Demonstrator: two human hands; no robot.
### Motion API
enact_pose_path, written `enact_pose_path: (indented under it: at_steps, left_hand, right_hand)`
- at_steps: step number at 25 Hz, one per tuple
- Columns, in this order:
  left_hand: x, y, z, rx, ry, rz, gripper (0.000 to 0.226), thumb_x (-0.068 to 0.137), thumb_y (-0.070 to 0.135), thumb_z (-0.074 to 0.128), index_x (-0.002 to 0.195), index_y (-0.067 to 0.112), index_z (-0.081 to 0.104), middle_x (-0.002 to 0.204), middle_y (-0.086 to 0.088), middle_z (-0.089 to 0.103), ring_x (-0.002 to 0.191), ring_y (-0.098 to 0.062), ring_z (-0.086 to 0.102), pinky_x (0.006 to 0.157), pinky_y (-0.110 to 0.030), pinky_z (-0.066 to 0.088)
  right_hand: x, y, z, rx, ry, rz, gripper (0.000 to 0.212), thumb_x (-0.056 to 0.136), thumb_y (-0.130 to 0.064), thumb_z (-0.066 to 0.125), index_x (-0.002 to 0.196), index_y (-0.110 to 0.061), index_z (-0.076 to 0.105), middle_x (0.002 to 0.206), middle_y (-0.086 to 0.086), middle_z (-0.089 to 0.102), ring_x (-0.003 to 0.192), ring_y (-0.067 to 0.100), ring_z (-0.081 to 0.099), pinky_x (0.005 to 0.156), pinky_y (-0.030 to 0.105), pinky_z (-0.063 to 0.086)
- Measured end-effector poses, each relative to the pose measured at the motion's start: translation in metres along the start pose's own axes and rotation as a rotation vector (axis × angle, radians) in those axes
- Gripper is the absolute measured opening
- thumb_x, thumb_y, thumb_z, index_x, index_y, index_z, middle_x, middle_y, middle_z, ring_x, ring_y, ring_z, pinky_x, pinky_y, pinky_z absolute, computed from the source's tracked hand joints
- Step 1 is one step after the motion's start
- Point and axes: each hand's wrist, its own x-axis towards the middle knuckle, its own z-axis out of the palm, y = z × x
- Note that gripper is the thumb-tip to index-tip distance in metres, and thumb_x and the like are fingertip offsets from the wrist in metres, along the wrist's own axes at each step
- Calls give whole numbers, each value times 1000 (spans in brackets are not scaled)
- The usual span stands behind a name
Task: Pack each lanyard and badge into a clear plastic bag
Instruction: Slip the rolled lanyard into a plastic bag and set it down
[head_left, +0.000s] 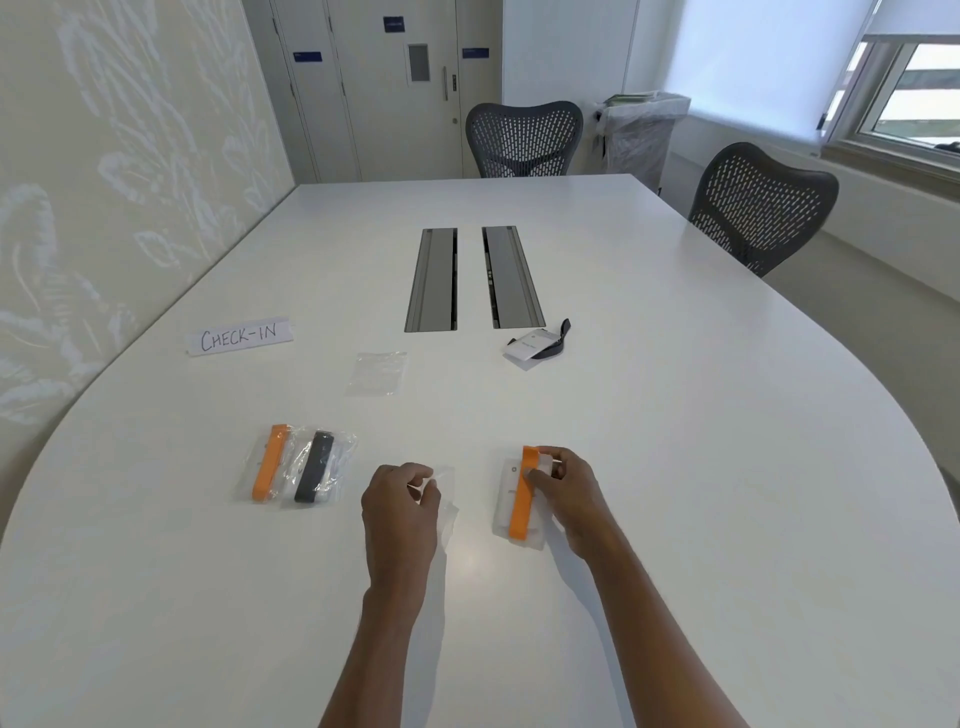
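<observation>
Left hand (402, 493) pinches the clear bag (448, 514) at its top edge, probably to open it; right hand (563, 488) pinches the orange lanyard (522, 499) folded on its badge (506, 483), on the surface (675, 467) alongside.

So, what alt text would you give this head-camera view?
At a white table, a person's left hand pinches a clear plastic bag while the right hand holds an orange lanyard with its badge. Two packed bags lie to the left.

Bare left hand (399, 496), right hand (566, 493)
</observation>
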Motion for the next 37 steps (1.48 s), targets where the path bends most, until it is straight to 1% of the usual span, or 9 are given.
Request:
enact_pose_path:
  at_steps: [4,9,14,18,20,23,29,34,37]
  left_hand:
    - [-6,1,-1,-24,4,-10,16,91,-3,73,99,11,77,96,-3,69,79,-11,67,69,-12,44]
    - [-7,3,-3,-87,51,-13,15,91,0,75,97,14,77,94,-1,69,80,-6,67,69,-9,44]
    - [-2,4,-7,-144,143,-2,14,93,2,75,101,12,77,96,-2,72,81,-2,68,72,-12,46]
    - [3,13,-7,-194,204,18,13,94,2,74,102,11,77,96,-3,73,80,-12,71,76,-25,55]
    - [4,18,-7,-202,228,46,11,95,3,73,101,12,78,94,-1,73,81,-15,71,77,-27,56]
    - [1,19,-8,-198,237,105,11,96,4,72,101,12,78,95,2,73,84,-12,70,76,-23,57]
    - [-9,8,-10,-103,26,305,18,96,1,73,107,12,81,96,4,72,88,-7,68,78,-12,51]
    - [-18,7,-7,-95,-72,363,23,97,-3,70,108,12,82,102,6,74,96,-11,71,84,-21,56]
    - [-19,8,-7,-86,-86,371,22,97,-2,70,109,11,82,105,4,75,99,-12,71,88,-20,56]
  right_hand:
    - [-12,-4,-3,19,-57,-16,18,96,-1,65,107,-11,76,97,8,77,84,20,70,69,27,55]
    - [-36,-20,-1,-46,-7,-93,11,88,-5,69,91,-13,75,86,5,75,77,18,66,68,33,52]
    - [-72,-37,23,-77,131,-346,12,83,-10,72,81,-14,61,78,1,68,68,5,58,58,15,45]
    - [-96,-40,49,-72,172,-426,18,83,-10,75,80,-18,58,82,0,66,69,6,59,60,16,49]
    - [-103,-38,56,-122,133,-414,18,82,-14,75,80,-21,58,84,-2,66,71,8,61,62,18,51]
    - [-108,-35,60,-201,78,-353,16,79,-22,71,76,-23,55,73,-7,60,60,7,51,55,17,44]
    - [-106,-31,64,-80,174,-230,32,88,-21,74,71,-16,48,60,-10,45,52,7,36,49,18,34]
    - [-106,-25,69,27,238,-196,32,91,-26,80,75,-13,57,61,-8,53,52,5,43,51,16,39]
    - [-104,-25,65,74,187,-191,20,93,-21,79,81,-13,66,68,-4,67,61,10,61,60,19,48]
